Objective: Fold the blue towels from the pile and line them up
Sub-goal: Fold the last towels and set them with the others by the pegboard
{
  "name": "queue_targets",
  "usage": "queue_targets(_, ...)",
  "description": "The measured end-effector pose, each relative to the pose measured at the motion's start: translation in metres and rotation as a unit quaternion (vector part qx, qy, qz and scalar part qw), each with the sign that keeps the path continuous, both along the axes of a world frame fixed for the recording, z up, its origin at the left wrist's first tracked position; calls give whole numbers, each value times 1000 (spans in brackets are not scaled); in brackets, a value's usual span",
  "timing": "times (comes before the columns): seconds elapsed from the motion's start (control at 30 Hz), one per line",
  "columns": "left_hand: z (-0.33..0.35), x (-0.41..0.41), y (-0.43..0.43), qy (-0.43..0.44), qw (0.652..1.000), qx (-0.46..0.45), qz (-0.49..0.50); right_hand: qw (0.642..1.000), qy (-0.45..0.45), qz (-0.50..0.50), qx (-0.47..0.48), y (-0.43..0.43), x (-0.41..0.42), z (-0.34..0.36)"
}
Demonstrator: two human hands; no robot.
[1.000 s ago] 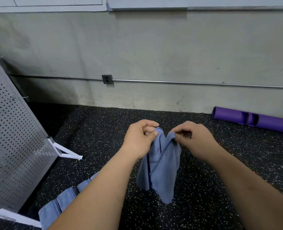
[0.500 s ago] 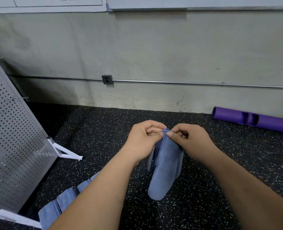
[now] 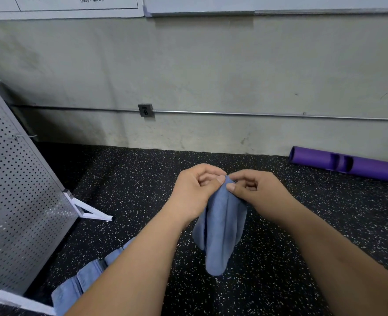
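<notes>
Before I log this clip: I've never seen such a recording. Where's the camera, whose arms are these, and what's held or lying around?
There is no machine: these are a person's two bare arms. The single view comes from a wide-angle camera on their head, looking forward and down. The left hand and right hand pinch the top of a blue towel, which hangs down between them. Below is a dark speckled floor. More blue towels lie at the lower left, partly hidden by the left arm. A perforated metal panel stands at the left; a purple roller lies by the wall.
</notes>
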State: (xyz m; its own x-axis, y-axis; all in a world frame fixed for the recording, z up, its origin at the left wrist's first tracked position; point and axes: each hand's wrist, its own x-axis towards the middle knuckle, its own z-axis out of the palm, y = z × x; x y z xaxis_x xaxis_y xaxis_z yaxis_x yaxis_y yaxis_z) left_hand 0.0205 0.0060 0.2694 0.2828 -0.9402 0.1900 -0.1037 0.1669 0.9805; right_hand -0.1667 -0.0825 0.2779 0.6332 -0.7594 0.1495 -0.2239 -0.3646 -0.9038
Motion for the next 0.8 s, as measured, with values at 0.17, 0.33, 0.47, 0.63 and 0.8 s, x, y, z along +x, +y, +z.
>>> queue_targets(0.17,-1,-1,-1,19,1000,14,-7,1000,-8,-11,12,-3,-1,-4)
queue_targets(0.33,-7,4,-3,-64,998,28,1,1000,11,-12,-11,-3,-2,-6)
queue_targets(0.47,-7,10,-4,-121,992,22,40,999,47,2,-21,-7,-4,-11)
queue_targets(0.63,-10,38,-4,-146,979,15,139,982,164,-43,-79,-22,-28,-15)
queue_targets(0.8,-10,65,7,-164,964,11,211,957,240,-81,-141,-28,-50,-15)
